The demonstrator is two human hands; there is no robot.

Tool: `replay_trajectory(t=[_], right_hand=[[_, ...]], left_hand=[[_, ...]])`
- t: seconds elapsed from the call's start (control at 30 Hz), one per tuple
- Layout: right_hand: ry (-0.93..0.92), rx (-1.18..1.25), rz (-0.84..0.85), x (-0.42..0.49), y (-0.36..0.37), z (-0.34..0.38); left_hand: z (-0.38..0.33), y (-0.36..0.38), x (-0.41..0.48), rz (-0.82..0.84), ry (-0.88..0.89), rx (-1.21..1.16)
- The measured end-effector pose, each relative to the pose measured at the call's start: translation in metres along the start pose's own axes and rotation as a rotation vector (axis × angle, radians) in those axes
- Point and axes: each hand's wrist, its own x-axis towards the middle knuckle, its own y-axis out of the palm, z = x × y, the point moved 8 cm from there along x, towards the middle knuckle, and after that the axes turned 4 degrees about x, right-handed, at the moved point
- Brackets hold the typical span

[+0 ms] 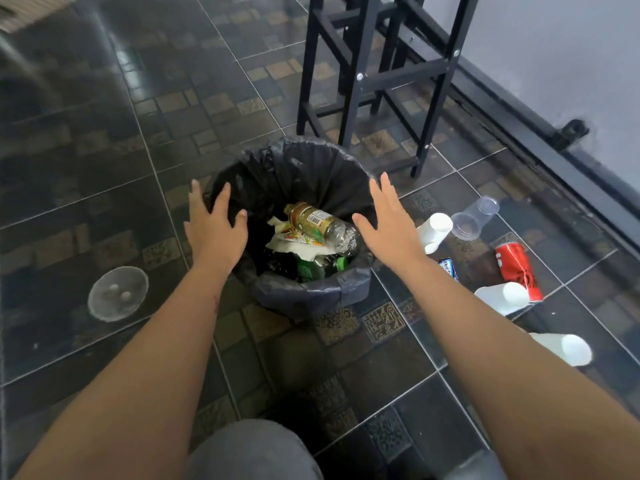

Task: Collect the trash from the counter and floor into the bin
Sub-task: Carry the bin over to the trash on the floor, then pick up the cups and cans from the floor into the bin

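Observation:
A round bin (311, 292) lined with a black bag stands on the tiled floor. Inside lie a clear plastic bottle (322, 225), white paper and a green bottle. My left hand (214, 230) hovers over the bin's left rim, fingers spread, holding nothing. My right hand (391, 220) is over the right rim, also open and empty. To the right on the floor lie a red can (517, 266), three white cups (434, 230) (502, 297) (568, 348), two clear cups (472, 220) and a small blue wrapper (448, 266). A clear lid (117, 294) lies at the left.
Black metal stool legs (367, 81) stand just behind the bin. A grey wall with a black floor rail (540, 133) runs along the right. My knee (252, 452) shows at the bottom edge. The floor is dark glossy tile.

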Motion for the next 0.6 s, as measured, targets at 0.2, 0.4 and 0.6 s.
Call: replay_trajectory(t=[0.2, 0.4, 0.6], right_hand=[[-0.048, -0.132, 0.024, -0.007, -0.006, 0.002], [-0.058, -0.13, -0.022, -0.036, -0.041, -0.038], [0.103, -0.154, -0.063, -0.08, -0.073, -0.14]], left_hand=[[-0.033, -0.001, -0.021, -0.09, 0.177, 0.34], [-0.091, 0.026, -0.06, -0.029, 0.312, 0.261], [-0.194, 0.077, -0.13, -0.018, 0.509, 0.093]])
